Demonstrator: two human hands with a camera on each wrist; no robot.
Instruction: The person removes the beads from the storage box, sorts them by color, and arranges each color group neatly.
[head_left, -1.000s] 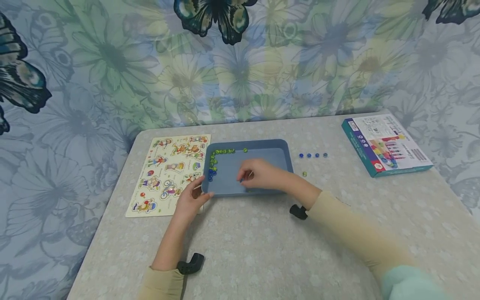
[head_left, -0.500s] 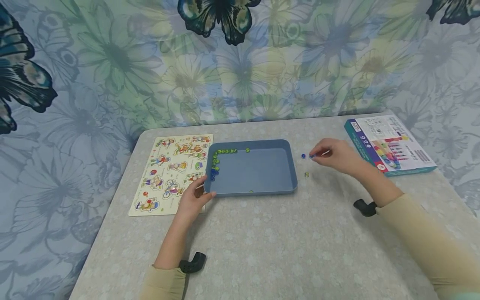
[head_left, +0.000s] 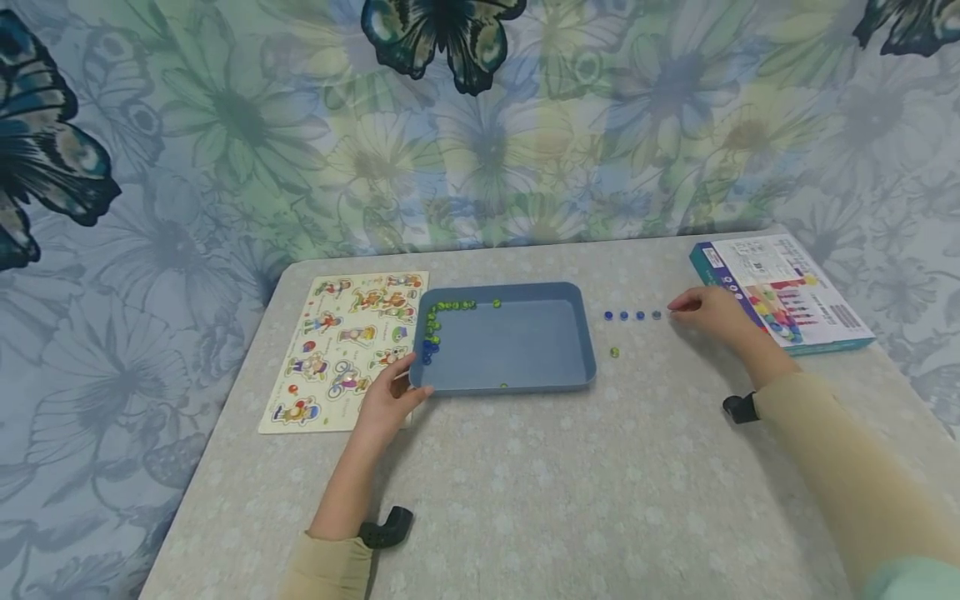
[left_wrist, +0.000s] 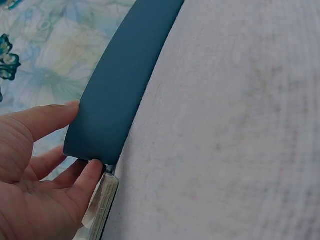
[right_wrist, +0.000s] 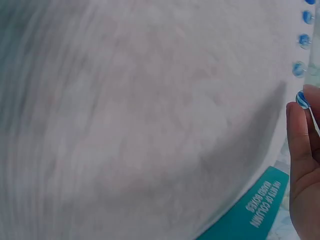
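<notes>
My left hand (head_left: 384, 404) holds the near left corner of a shallow blue tray (head_left: 517, 367). In the left wrist view its thumb and fingers (left_wrist: 92, 175) stand around the tray's corner. Green marbles (head_left: 450, 306) and a few blue marbles (head_left: 428, 350) line the tray's far left inside corner. To the right of the tray my right hand (head_left: 708, 312) pinches a blue-and-white marble (right_wrist: 302, 99) between thumb and fingertips. That marble is at the right end of a row of several blue marbles (head_left: 624, 316) on the table, and the head view hides it behind the fingers.
A flat picture board (head_left: 337, 358) lies left of the tray, partly under its edge. A teal-edged box (head_left: 787, 292) is at the back right, just behind my right hand. One green marble (head_left: 615, 352) sits on the table below the row. Patterned cloth hangs behind the table.
My right hand has gone from over the tray, pinching a small blue thing, rightward along the row to its right end. My left hand has stayed at the tray corner.
</notes>
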